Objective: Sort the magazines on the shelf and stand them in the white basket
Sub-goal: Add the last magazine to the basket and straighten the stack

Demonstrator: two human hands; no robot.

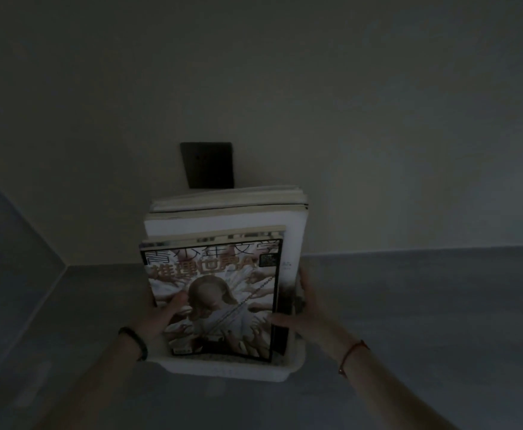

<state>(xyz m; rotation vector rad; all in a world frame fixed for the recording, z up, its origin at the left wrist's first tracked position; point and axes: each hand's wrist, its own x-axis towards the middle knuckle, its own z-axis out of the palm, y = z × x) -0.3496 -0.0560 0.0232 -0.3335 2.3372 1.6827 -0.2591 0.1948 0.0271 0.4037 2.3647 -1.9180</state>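
The magazines [226,218] stand upright in the white basket [223,369] on the grey shelf [409,305]. The left hand [156,319] grips the left edge of the front magazine [216,293] (thumb lying on the cover). The right hand [303,308] clasps the magazines at their right side, thumb in front.

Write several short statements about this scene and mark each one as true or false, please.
1. The magazines stand in the white basket. True.
2. The left hand is away from the front magazine. False: it holds the left edge, thumb on the cover.
3. A red string is on the right wrist. True.
4. The white basket lies upside down. False: it sits upright, holding the magazines.
5. The right hand grips the magazines' right edge. True.
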